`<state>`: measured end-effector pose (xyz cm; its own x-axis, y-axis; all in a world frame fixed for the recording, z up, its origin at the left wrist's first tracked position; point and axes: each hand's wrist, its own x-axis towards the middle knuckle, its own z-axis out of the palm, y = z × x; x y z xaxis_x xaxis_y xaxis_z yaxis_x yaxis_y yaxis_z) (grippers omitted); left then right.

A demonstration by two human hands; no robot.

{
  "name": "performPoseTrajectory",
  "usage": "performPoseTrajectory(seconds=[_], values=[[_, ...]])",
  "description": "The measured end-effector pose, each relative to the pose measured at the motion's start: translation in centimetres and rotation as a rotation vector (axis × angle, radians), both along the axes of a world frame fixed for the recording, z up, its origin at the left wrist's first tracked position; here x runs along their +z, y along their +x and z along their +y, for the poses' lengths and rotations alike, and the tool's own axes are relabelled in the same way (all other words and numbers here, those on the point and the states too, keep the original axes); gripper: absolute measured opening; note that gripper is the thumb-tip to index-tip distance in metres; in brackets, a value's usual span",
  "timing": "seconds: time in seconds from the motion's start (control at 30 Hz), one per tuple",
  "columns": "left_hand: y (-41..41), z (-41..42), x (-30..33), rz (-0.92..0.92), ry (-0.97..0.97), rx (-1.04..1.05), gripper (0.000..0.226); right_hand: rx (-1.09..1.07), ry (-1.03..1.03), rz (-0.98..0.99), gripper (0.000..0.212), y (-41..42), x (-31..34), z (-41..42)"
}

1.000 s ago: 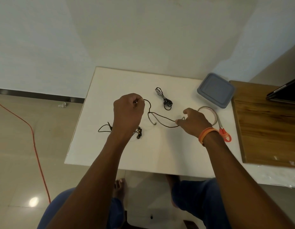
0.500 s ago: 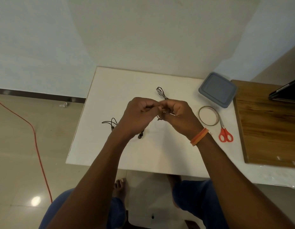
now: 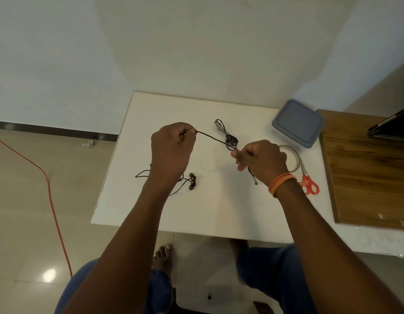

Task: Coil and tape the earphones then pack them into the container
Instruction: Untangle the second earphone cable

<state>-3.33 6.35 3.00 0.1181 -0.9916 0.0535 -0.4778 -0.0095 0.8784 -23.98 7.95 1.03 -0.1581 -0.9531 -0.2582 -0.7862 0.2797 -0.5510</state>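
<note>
Two sets of earphones are in view: one loose set (image 3: 210, 138) stretched between the hands, with its two earbuds (image 3: 192, 181) lying toward the near edge of the white surface (image 3: 219, 211), and one coiled set (image 3: 227, 135) toward the far edge. One grey lidded container (image 3: 298, 122) sits at the far right corner. One roll of tape (image 3: 295, 155) and one pair of red-handled scissors (image 3: 309, 184) lie by the right edge. Two hands are present, left hand (image 3: 171, 150) and right hand (image 3: 262, 160).
</note>
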Motion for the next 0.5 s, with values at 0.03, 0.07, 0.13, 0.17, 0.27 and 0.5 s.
performPoseTrajectory(seconds=[0.03,0.07,0.13,0.17,0.27,0.5], values=[[0.1,-0.1,-0.2,0.003,-0.004,0.023,0.02,-0.034,-0.021,-0.002,0.039,-0.1,0.0,0.0],[0.1,-0.2,-0.3,0.002,0.002,0.037,0.02,-0.073,-0.042,-0.022,0.039,-0.2,0.0,-0.1],[0.1,-0.3,-0.7,-0.043,0.021,0.023,0.021,-0.126,-0.044,-0.085,0.036,-0.4,-0.2,-0.2],[0.1,-0.3,-1.0,-0.086,0.027,-0.002,0.021,-0.127,-0.03,-0.11,0.033,-0.5,-0.4,-0.3],[0.6,-0.4,-2.0,-0.244,0.032,-0.125,0.021,-0.109,-0.057,-0.226,0.017,-1.0,-0.8,-0.4],[2.1,-0.6,-3.7,-0.522,0.073,-0.112,0.024,0.055,0.066,-0.55,0.012,-2.4,0.8,0.0]])
